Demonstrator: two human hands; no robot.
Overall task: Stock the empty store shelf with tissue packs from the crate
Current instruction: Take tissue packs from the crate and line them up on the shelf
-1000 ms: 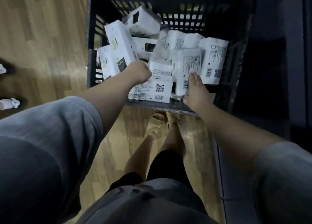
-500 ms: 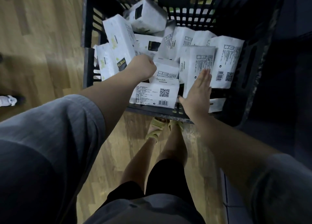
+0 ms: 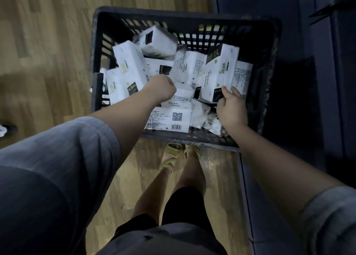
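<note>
A black slatted plastic crate [image 3: 267, 93] stands on the wooden floor in front of me, holding several white tissue packs. My right hand [image 3: 232, 108] grips the lower end of one tissue pack [image 3: 219, 75], which is raised and tilted above the pile on the crate's right side. My left hand [image 3: 162, 90] is curled in the middle of the crate beside a tall upright pack [image 3: 131, 68]; its fingers are hidden, so what they hold cannot be seen. A flat pack with a QR code [image 3: 169, 118] lies by the near wall.
Dark shelving [image 3: 327, 81] runs along the right side, next to the crate. My legs and yellow sandals [image 3: 173, 156] are just below the crate's near rim. Another person's shoe [image 3: 7, 128] shows at the left edge on the wooden floor [image 3: 48, 43].
My right hand went from lying flat on a pack to gripping one and lifting it, turned face up. My left hand stayed in about the same place among the packs.
</note>
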